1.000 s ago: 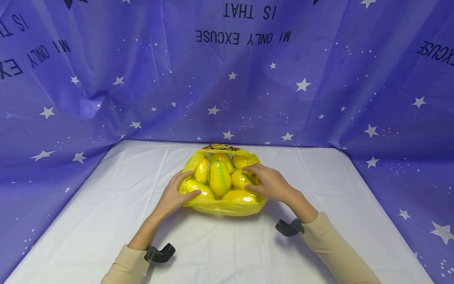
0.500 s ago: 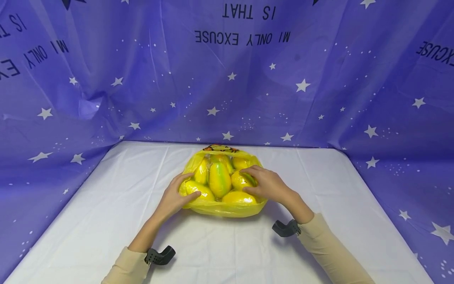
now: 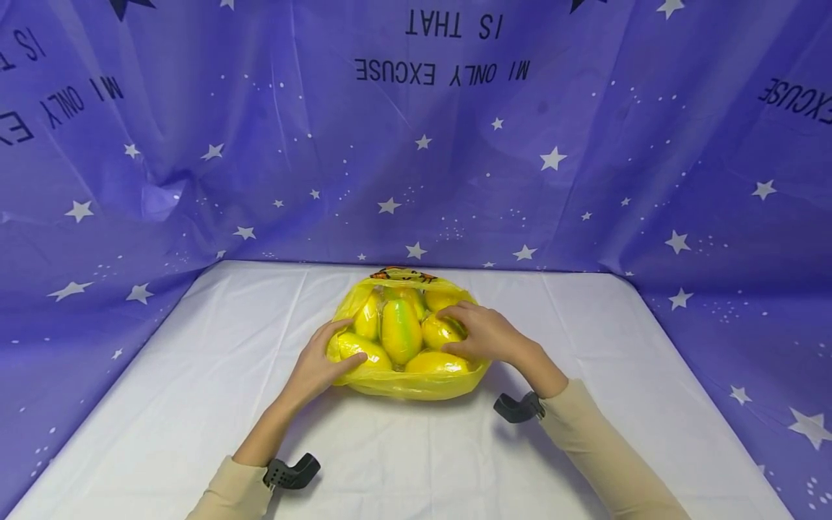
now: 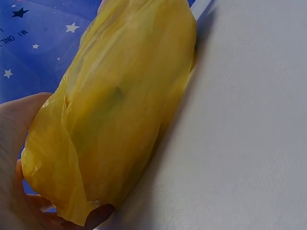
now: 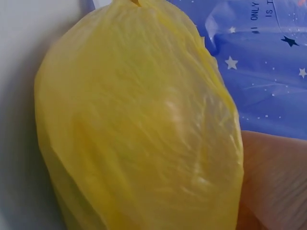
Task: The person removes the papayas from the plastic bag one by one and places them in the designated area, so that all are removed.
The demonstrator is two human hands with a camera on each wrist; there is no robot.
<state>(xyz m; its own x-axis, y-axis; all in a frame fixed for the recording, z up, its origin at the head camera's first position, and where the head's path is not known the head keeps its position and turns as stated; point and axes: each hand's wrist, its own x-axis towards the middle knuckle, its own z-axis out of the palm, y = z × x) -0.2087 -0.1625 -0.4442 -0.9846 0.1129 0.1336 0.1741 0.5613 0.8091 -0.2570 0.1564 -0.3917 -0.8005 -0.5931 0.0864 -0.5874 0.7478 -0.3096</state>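
Note:
A yellow plastic bag (image 3: 416, 386) lies on the table with its mouth spread wide, and several glossy yellow-green mangoes (image 3: 401, 334) show inside. My left hand (image 3: 318, 366) grips the bag's left side, its thumb over the lower left mango (image 3: 364, 352). In the left wrist view, fingers curl round the end of the bag (image 4: 120, 105). Across the right rim reaches my right hand (image 3: 484, 331), with thumb and fingers on either side of a mango (image 3: 437, 333). The bag wall (image 5: 139, 120) hides those fingertips in the right wrist view.
A white cloth (image 3: 416, 462) covers the table. Purple curtains (image 3: 364, 159) with stars and lettering rise behind it and along both sides. Black wrist mounts (image 3: 294, 471) sit at the sleeve cuffs.
My right hand has shifted slightly left, further in over the right-hand mango. The left hand and the bag stay almost where they were; the head view has tilted a little.

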